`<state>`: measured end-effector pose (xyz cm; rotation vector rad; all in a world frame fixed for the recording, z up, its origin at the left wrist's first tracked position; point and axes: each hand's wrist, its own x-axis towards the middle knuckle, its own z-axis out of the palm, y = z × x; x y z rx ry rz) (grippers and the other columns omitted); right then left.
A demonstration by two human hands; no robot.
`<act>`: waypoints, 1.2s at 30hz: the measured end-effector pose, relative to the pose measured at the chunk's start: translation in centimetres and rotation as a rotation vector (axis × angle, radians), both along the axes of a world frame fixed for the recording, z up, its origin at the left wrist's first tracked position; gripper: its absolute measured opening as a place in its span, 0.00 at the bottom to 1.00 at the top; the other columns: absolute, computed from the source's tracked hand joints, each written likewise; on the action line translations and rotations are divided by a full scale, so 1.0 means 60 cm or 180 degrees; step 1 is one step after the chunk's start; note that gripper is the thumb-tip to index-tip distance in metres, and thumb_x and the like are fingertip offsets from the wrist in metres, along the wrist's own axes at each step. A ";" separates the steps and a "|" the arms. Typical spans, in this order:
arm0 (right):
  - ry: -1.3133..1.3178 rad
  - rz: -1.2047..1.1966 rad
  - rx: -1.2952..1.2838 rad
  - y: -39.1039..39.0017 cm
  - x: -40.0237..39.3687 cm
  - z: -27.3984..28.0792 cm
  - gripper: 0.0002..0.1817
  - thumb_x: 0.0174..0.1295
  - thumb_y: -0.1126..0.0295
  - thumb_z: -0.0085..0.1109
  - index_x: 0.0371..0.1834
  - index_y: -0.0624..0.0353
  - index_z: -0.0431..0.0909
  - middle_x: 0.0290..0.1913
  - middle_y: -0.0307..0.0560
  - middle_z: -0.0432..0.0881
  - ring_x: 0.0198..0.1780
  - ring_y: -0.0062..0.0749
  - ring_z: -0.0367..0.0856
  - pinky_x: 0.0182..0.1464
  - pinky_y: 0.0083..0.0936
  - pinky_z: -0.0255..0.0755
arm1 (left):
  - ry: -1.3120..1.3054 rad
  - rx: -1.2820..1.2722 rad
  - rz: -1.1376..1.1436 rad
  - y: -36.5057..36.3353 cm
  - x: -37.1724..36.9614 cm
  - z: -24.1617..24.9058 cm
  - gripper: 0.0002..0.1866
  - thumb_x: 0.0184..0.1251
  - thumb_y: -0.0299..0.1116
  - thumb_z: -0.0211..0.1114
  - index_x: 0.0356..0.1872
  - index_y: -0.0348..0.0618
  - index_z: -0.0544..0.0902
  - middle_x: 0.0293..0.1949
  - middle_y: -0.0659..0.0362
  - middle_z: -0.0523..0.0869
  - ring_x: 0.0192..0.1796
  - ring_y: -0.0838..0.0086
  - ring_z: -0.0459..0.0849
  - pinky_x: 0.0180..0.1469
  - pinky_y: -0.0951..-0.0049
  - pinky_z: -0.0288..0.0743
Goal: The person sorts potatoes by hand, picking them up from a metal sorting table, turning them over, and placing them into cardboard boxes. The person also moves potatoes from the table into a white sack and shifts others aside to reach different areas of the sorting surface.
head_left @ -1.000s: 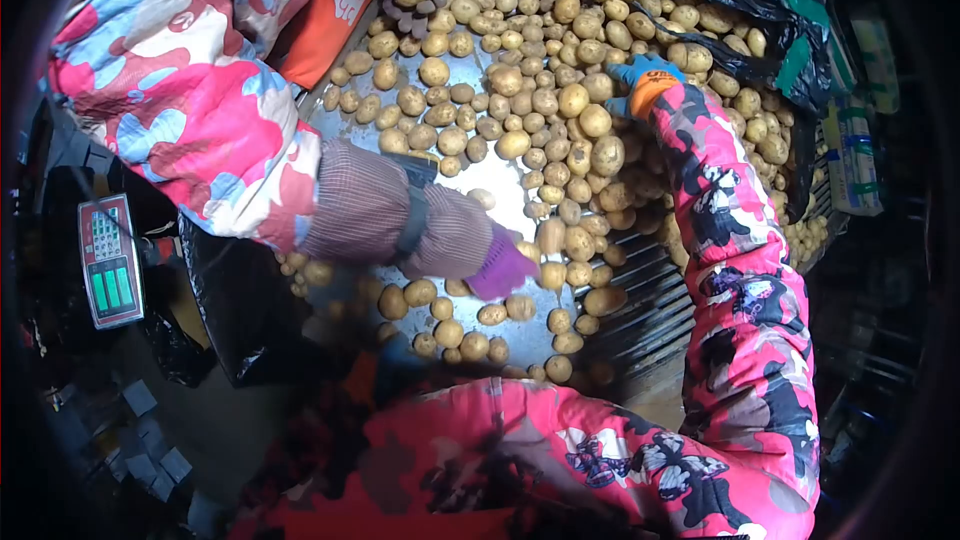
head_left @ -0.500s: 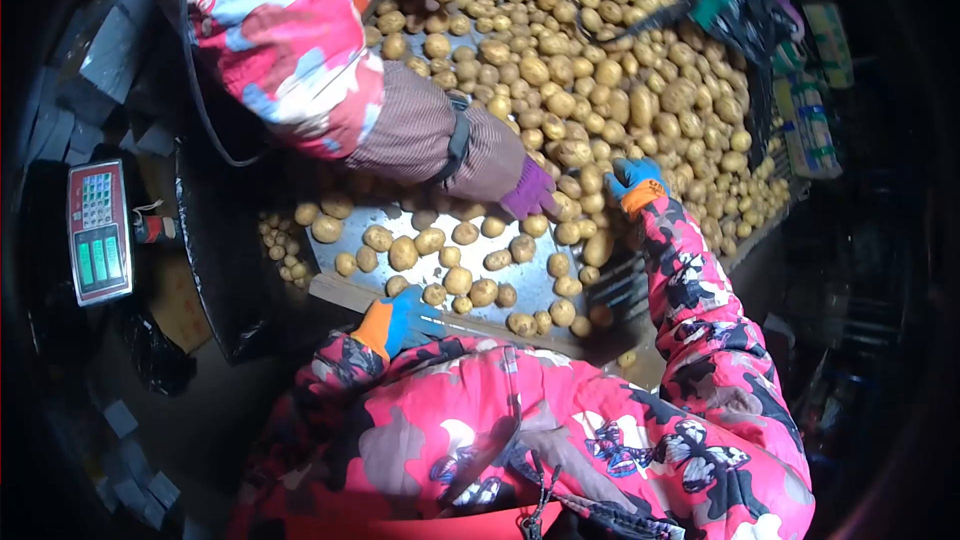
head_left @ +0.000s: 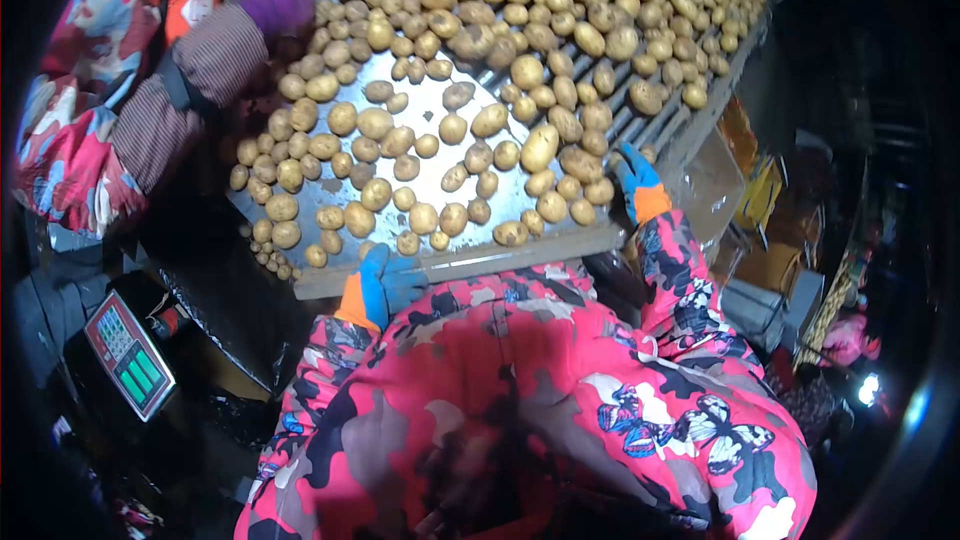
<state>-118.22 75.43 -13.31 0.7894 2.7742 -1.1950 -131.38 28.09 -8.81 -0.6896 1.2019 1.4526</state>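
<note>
A metal sorting table (head_left: 480, 256) is covered with many yellow-brown potatoes (head_left: 540, 145), thickest at the far side. My left hand (head_left: 385, 280), in a blue and orange glove, rests on the table's near edge with fingers spread and nothing in it. Just beyond it lie small potatoes (head_left: 408, 242). My right hand (head_left: 632, 176), in the same kind of glove, reaches to the table's near right corner. Its fingers are extended beside a potato (head_left: 600, 190) and hold nothing. A co-worker's purple-gloved hand (head_left: 280, 0) lies on the potatoes at the far left.
A weighing scale (head_left: 130, 355) with a green display sits low on the left. A black bag (head_left: 220, 290) hangs under the table's left end, with small potatoes (head_left: 268, 252) above it. Boxes (head_left: 770, 270) and clutter stand to the right of the table.
The co-worker's purple-gloved hand has pulled back from the middle of the table to the far left. My right hand has shifted to the table's right corner. The view has swung rightward.
</note>
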 end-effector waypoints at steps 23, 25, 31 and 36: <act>0.1519 0.1574 0.0014 -0.256 -0.141 0.254 0.53 0.44 0.69 0.76 0.75 0.61 0.55 0.68 0.52 0.67 0.70 0.38 0.66 0.68 0.33 0.64 | 0.2895 0.1966 -0.0923 0.199 -0.061 0.134 0.20 0.79 0.37 0.47 0.64 0.37 0.71 0.57 0.51 0.80 0.59 0.68 0.79 0.58 0.69 0.76; 0.2170 0.0843 -0.0832 -0.275 -0.135 0.262 0.53 0.41 0.64 0.79 0.72 0.60 0.60 0.60 0.55 0.76 0.62 0.44 0.76 0.63 0.36 0.68 | 0.5264 0.1948 -0.1403 0.219 -0.059 0.154 0.21 0.78 0.37 0.47 0.66 0.39 0.70 0.60 0.51 0.77 0.62 0.68 0.77 0.59 0.68 0.75; 0.0981 0.0522 -0.1082 -0.285 -0.080 0.263 0.34 0.54 0.65 0.70 0.65 0.62 0.70 0.58 0.50 0.78 0.61 0.40 0.75 0.63 0.36 0.68 | 0.1115 0.2202 -0.1486 0.234 -0.043 0.114 0.24 0.78 0.44 0.47 0.64 0.39 0.73 0.58 0.51 0.79 0.57 0.69 0.80 0.57 0.71 0.75; -0.0449 -0.2241 -0.4580 -0.268 0.029 0.195 0.23 0.65 0.60 0.62 0.59 0.60 0.73 0.50 0.46 0.81 0.50 0.36 0.80 0.56 0.34 0.74 | 0.0588 0.1335 -0.2268 0.197 -0.028 0.095 0.26 0.78 0.48 0.45 0.59 0.34 0.75 0.49 0.53 0.85 0.51 0.71 0.83 0.53 0.74 0.76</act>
